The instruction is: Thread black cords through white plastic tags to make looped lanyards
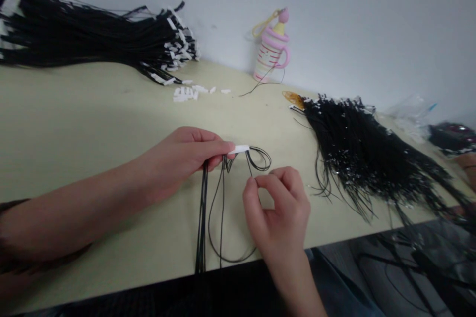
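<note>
Left hand [186, 156] grip is closing on a white strip [242, 148], thumb pressing on top; right hand [284, 208] is pinching a thin black cord [249, 164] just beside it. Strip is sitting above the table [111, 109], between the hands. Small loops [270, 159] are sticking out past its end, loose, not drawn in; black strands [202, 218] are hanging below the left hand. Cord bundle [100, 34] is lying back left, another bundle [353, 143] right. Left forearm is reaching across from the left, right one is angling up from below.
</note>
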The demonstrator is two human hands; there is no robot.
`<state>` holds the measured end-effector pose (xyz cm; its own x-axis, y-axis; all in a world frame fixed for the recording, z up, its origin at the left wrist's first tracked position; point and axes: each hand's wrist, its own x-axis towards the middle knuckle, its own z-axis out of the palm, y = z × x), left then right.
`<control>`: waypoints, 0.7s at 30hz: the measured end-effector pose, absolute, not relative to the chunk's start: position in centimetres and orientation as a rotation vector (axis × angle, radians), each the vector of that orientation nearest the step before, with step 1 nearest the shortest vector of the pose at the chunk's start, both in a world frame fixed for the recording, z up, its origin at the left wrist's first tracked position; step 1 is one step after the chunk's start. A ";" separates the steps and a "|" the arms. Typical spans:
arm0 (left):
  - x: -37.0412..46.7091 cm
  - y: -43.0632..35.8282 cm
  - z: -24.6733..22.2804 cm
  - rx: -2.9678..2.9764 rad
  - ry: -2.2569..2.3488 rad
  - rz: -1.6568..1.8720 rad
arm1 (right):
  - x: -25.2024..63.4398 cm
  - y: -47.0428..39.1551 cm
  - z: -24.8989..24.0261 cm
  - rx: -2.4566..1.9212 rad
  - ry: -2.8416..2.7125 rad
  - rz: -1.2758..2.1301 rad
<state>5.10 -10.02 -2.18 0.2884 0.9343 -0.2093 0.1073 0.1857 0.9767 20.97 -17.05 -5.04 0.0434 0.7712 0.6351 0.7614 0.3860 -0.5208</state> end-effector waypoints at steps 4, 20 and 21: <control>5.6 -10.8 -2.1 1.341 1.165 0.696 | 20.8 -17.0 -5.1 -1.322 -1.676 -0.135; 5.9 -11.2 -2.0 1.370 1.130 0.604 | 21.2 -16.7 -5.1 -1.157 -1.708 0.136; 5.9 -11.3 -2.0 1.370 1.130 0.604 | 21.3 -16.6 -5.1 -1.158 -1.714 0.135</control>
